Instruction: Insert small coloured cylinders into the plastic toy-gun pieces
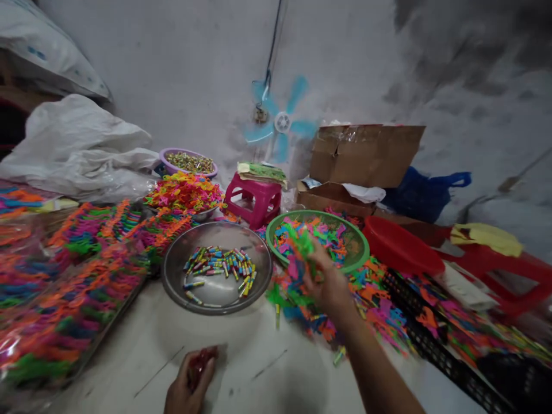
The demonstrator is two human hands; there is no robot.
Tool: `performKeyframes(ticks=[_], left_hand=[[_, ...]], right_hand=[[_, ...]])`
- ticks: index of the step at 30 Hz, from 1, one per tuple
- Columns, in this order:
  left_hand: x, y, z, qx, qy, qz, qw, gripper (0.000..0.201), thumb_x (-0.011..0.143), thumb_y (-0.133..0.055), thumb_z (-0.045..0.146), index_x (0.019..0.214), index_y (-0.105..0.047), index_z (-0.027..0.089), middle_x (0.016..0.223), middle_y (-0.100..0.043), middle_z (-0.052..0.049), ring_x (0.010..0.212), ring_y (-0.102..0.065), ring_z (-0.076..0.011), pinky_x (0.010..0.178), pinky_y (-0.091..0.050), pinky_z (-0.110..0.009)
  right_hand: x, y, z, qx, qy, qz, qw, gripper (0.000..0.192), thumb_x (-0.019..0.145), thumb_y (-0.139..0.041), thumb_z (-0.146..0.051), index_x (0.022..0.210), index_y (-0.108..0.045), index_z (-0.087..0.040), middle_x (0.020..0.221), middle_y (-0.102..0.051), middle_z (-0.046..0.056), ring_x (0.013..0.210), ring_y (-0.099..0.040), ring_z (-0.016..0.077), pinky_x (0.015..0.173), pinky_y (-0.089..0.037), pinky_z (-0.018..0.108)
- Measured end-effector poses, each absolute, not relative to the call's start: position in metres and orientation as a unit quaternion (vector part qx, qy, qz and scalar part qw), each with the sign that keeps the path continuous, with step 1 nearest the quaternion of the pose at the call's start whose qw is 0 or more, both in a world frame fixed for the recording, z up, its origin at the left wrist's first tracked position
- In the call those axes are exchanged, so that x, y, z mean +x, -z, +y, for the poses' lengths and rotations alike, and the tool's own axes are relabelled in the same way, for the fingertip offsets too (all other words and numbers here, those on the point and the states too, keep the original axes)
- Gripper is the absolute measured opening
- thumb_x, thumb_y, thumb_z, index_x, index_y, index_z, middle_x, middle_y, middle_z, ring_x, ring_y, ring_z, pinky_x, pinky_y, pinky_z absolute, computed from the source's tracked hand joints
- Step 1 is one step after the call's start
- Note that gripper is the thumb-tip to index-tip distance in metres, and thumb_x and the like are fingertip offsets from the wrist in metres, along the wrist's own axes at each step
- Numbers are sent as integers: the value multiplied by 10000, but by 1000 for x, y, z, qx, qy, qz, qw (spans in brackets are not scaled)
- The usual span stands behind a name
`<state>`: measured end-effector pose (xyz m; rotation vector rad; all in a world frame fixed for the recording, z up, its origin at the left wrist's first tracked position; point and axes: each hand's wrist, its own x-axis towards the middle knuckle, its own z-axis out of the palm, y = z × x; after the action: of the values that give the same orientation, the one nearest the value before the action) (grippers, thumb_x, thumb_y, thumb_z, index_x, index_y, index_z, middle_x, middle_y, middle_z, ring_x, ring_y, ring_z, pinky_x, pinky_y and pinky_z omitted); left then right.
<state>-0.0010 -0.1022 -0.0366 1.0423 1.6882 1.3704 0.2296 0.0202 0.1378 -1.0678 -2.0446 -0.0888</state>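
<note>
My right hand (332,284) is over the heap of small coloured plastic pieces (379,305), its fingers closed round bright green plastic pieces (302,241) that are smeared by motion. Just behind it stands a green basket (364,253) with more such pieces inside. My left hand (190,382) is low over the white table (254,374), fingers curled round something small, shiny and dark red that I cannot make out. In front of that hand is a metal basin (170,287) with short printed tubes (215,267) in it.
Bagged rows of coloured pieces (81,299) cover the left side. Behind stand a purple basin (166,155), a pink stool (259,201), a spinning fan (282,122) and a cardboard box (366,155). A red basin (401,247) and a black crate edge (435,339) are at right.
</note>
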Motion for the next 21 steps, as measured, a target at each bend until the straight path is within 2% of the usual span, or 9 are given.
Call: performKeyframes(ticks=[2,4,7,10,13,15,18,20,21], left_hand=[[3,36,-115,390,-548,640,372,420,650,-540,528,922,-563,210,980,-652,-49,943,-575,-213,814,-437,-279],[7,37,-125,391,-552,626,390,452,675,-535,495,1013,-520,194,1097,-594,-82,1048,-515,-221,897,-386,-312],[9,36,-132,396,-526,629,414,483,702,-544,424,1105,-446,176,1202,-506,-120,1146,-428,-231,973,-306,-354],[8,31,-133,406,-523,635,399,519,738,-523,372,1196,-360,192,1389,-262,-103,1267,-234,-207,1037,-186,-345],[5,26,-134,417,-527,648,359,525,767,-495,351,1235,-318,190,1444,-62,-71,1305,-72,-192,1058,-97,-336],[1,24,-134,415,-533,660,329,522,771,-492,351,1239,-326,188,1439,-100,-79,1301,-103,-204,1055,-112,-347],[-4,20,-133,401,-566,655,300,509,756,-507,374,1212,-371,196,1358,-318,-99,1215,-328,-220,1003,-256,-349],[-5,16,-131,380,-587,634,329,421,735,-526,399,1091,-464,183,1160,-525,-101,1003,-529,-201,854,-415,-316],[-4,13,-130,367,-588,623,363,366,726,-534,411,1002,-497,173,987,-607,-82,823,-593,-173,713,-474,-278]], right_hand=[[207,-85,-22,-379,-10,-853,359,337,798,-415,-153,1103,-497,-270,1315,-387,49,1202,-349,199,945,-344,397],[187,-34,-55,-346,-44,-882,317,343,795,-446,-148,1081,-518,-324,1265,-458,9,1192,-366,184,960,-327,418],[171,16,-83,-282,-89,-924,244,442,755,-452,-98,1134,-492,-323,1275,-447,22,1227,-301,215,967,-257,513],[178,29,-89,-327,-130,-889,294,439,696,-475,-129,1114,-527,-255,1280,-437,62,1235,-279,253,974,-200,549],[202,30,-87,-472,-152,-763,415,300,747,-420,-175,994,-589,-199,1106,-577,95,1082,-481,219,937,-326,464],[219,31,-86,-575,-159,-660,456,256,767,-395,-220,903,-606,-172,945,-629,100,916,-567,206,803,-446,385],[232,36,-85,-644,-173,-593,450,265,766,-389,-285,839,-609,-156,836,-625,89,773,-582,197,656,-481,321],[230,38,-81,-639,-173,-609,437,297,769,-401,-325,892,-609,-151,854,-611,88,769,-572,190,662,-476,313],[226,38,-77,-628,-168,-630,425,321,763,-426,-350,945,-603,-152,900,-601,94,812,-562,195,698,-468,320]])
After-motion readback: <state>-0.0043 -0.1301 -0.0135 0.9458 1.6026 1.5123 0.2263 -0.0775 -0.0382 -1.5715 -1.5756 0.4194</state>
